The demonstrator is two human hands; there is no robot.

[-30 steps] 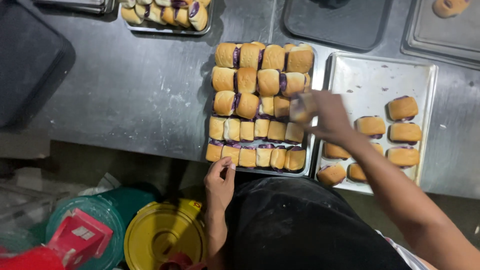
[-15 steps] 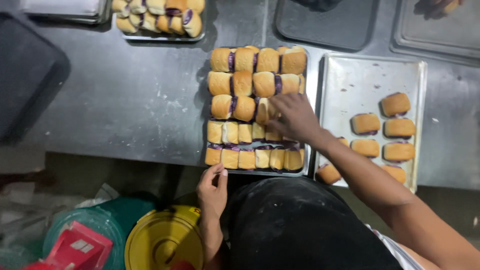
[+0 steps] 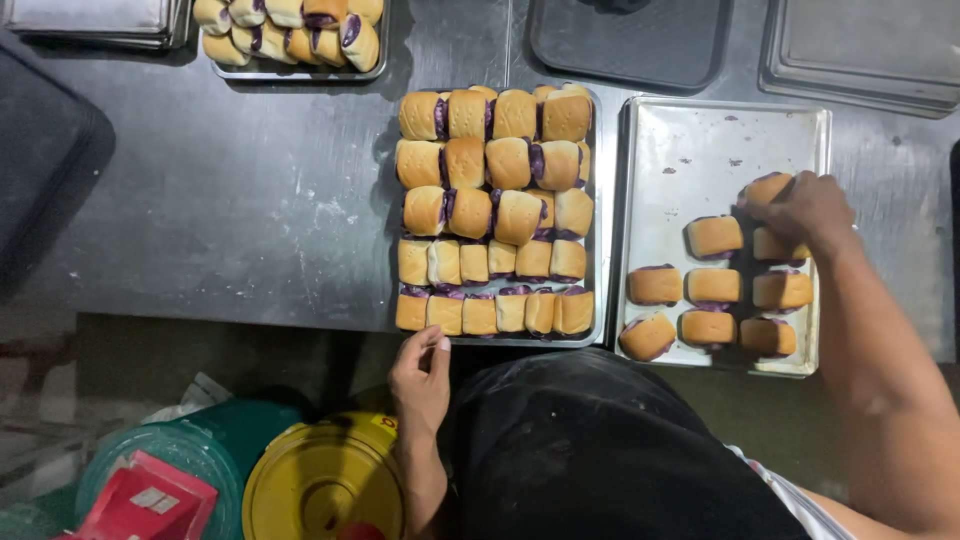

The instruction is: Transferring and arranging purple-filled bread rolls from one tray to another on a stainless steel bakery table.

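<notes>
A metal tray (image 3: 598, 215) packed with golden bread rolls (image 3: 470, 212) showing purple filling lies in the middle of the steel table. To its right, a second metal tray (image 3: 690, 140) holds several separate rolls (image 3: 712, 285) in rows at its near end. My right hand (image 3: 805, 212) is over that right tray, fingers closed on a roll (image 3: 765, 188) at the far end of the rows. My left hand (image 3: 420, 372) rests at the near edge of the table, fingertips touching the front rim of the full tray, holding nothing.
Another tray of rolls (image 3: 290, 30) sits at the far left. Empty dark trays (image 3: 630, 45) and a metal tray (image 3: 865, 50) lie at the back. Below the table edge stand a yellow lidded bucket (image 3: 320, 485), a green bucket (image 3: 180, 470) and a red box (image 3: 145, 500).
My right hand went from the full middle tray across to the right tray, carrying a roll to the far end of the rows. The left hand stayed at the table edge.
</notes>
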